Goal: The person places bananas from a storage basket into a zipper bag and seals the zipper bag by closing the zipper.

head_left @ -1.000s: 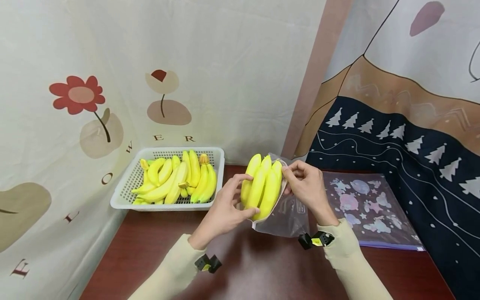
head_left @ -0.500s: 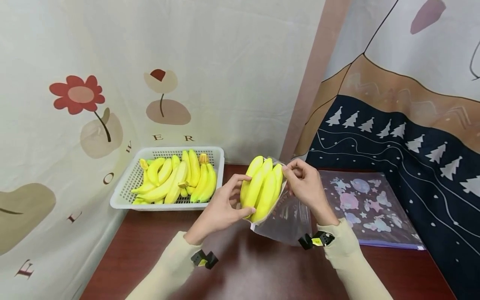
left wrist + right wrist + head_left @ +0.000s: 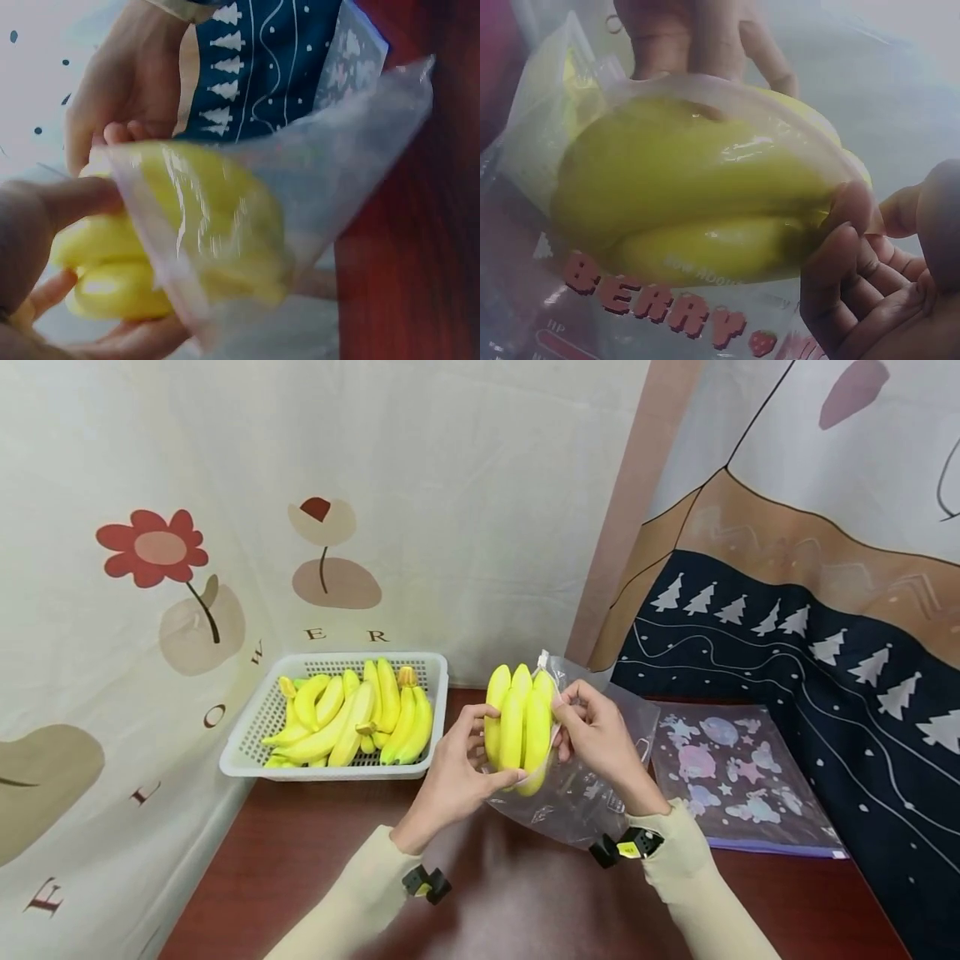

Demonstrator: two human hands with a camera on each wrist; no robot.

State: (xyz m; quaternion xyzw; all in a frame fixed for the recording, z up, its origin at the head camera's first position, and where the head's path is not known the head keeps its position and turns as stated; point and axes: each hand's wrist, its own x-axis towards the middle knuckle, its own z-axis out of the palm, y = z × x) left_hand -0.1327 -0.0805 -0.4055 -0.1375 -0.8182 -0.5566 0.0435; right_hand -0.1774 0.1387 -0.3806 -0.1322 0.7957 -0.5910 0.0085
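We had the bananas (image 3: 514, 718) pointing away, left fingers (image 3: 480, 711) gripping them, right fingers (image 3: 569, 717) (just beside!) pinching the clear bag (image 3: 558, 810) by its rim.

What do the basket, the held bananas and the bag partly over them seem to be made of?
The basket looks like pale satin plastic: smooth rim, regular holes. The bananas are smooth, shiny and evenly yellow, perhaps plastic or foam; real peel isn't ruled out. The bag seems thin, glossy plastic film: transparent, wrinkled, catching glare.
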